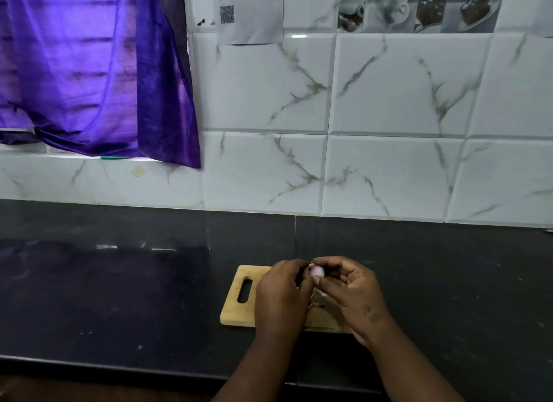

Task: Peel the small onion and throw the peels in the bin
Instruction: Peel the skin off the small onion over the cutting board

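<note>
A small pale pink onion (316, 271) is pinched between the fingertips of both hands, just above a wooden cutting board (239, 309). My left hand (281, 294) curls around its left side. My right hand (350, 291) holds it from the right with thumb and forefinger. A strip of peel (321, 293) hangs below the onion between the hands. Small peel scraps (317, 304) lie on the board under them. No bin is in view.
The board has a handle slot (244, 289) at its left end and lies on a black countertop (119, 297). White marbled tiles (389, 132) form the wall behind. A purple curtain (89, 72) hangs at the upper left.
</note>
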